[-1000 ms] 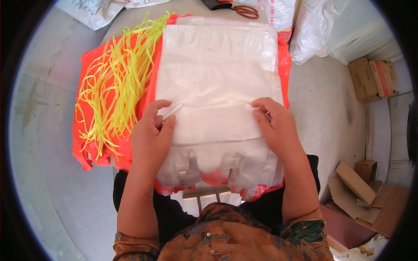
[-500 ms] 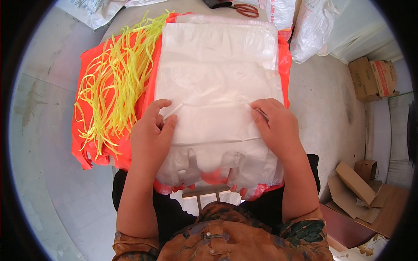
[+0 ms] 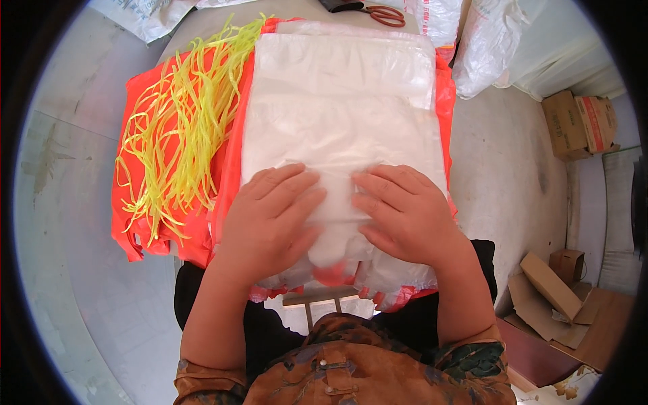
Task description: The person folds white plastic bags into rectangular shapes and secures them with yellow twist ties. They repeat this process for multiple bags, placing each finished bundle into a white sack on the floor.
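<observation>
A stack of translucent white plastic bags (image 3: 341, 84) lies in front of me on red plastic bags (image 3: 442, 91), its cut handle ends toward my body. My left hand (image 3: 273, 216) rests on the lower left of the white bags, fingers spread and a little blurred. My right hand (image 3: 408, 216) lies across from it on the lower right, fingers also spread and flat over the plastic. Left of the stack, a loose bundle of thin yellow strips (image 3: 182, 135) is draped over another pile of red bags (image 3: 138, 91).
Orange-handled scissors (image 3: 385, 16) and a dark object (image 3: 337, 5) sit at the table's far edge. White sacks (image 3: 486, 47) stand at the back. Cardboard boxes (image 3: 567, 125) are at the right, and opened cardboard (image 3: 547, 297) lies low on the right.
Both hands have turned from gripping the sheet's edges to lying flat, fingers spread, moving inward toward the middle and slightly down the stack.
</observation>
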`<state>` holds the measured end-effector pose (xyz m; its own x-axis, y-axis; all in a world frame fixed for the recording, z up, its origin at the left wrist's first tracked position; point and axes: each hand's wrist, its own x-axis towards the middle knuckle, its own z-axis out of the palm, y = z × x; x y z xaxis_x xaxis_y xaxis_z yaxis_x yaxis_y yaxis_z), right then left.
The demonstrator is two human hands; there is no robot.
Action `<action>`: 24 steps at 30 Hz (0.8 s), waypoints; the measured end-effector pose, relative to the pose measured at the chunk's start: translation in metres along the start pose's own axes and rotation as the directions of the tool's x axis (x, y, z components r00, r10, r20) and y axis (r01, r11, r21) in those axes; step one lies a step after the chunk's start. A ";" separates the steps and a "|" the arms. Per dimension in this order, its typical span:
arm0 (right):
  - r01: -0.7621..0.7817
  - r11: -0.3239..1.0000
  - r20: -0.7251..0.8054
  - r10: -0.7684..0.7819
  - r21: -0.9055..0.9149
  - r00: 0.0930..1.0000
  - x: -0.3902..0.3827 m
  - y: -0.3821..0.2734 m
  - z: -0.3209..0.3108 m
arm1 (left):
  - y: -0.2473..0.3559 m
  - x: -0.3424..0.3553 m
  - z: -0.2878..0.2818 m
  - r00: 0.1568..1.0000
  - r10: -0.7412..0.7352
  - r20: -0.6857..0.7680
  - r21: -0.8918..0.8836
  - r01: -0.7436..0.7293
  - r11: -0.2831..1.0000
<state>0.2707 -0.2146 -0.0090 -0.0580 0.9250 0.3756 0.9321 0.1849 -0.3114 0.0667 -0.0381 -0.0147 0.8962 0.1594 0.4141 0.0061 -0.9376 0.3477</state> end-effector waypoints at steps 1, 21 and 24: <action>0.000 1.000 0.002 0.000 -0.007 1.000 0.000 0.002 0.000 | 0.001 0.001 0.001 1.000 -0.001 0.028 0.000 0.001 1.000; -0.074 0.990 -0.007 0.074 -0.119 0.997 0.002 0.001 -0.005 | -0.007 -0.003 -0.005 0.995 -0.074 0.065 0.026 0.073 0.997; -0.117 0.989 0.067 0.123 -0.088 0.990 0.003 -0.007 -0.018 | -0.015 -0.007 -0.011 0.997 -0.055 0.052 -0.101 0.060 0.993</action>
<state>0.2703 -0.2195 0.0100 0.0335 0.9609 0.2749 0.9604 0.0452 -0.2749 0.0561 -0.0218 -0.0137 0.9163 0.1946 0.3500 0.0153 -0.8904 0.4550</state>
